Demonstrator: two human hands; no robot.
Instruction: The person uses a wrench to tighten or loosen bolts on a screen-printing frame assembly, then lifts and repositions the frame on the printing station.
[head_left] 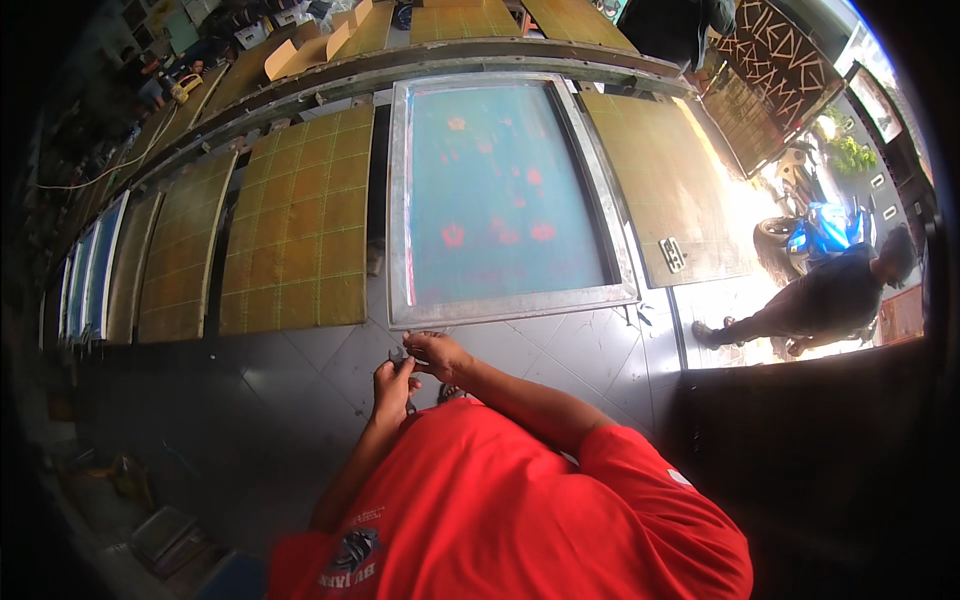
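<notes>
A screen-printing frame [400, 210] with a grey metal border lies in front of me, its blue-green mesh [490, 190] marked with pink-red patches. Just below its near left corner, my two hands are close together. My left hand [391, 392] is wrapped round a metal spanner [396, 354], whose jaw end points up toward that corner. My right hand [437, 356] is closed at the fingertips beside the spanner, close to the frame's edge. What those fingers pinch, if anything, is too small to make out.
Brown boards with green grid lines [298, 215] stand in a row to the left; another board [665, 190] lies right, with a small metal piece [671, 255] on it. A long rail [450, 58] runs behind. At right are a person [825, 300] and a blue motorcycle [828, 232].
</notes>
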